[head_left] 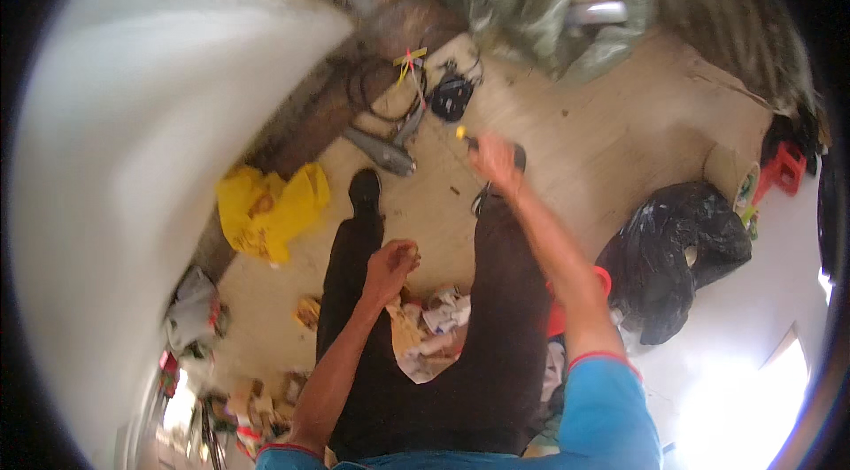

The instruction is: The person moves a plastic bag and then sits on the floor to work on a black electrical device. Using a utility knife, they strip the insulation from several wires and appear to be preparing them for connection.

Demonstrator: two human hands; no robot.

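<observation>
Right hand: fingers seemingly gripping a yellow-tipped item over the floor, near a black object | Left hand: fingers hanging half-curled, any contents indeterminable | Risk: loose hold, possibly sending the item onto the right shoe.

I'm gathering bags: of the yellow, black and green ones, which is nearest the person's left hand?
The crumpled yellow plastic bag, ahead and left of the left hand; the black plastic bag and green woven sack both lie farther off.
</observation>
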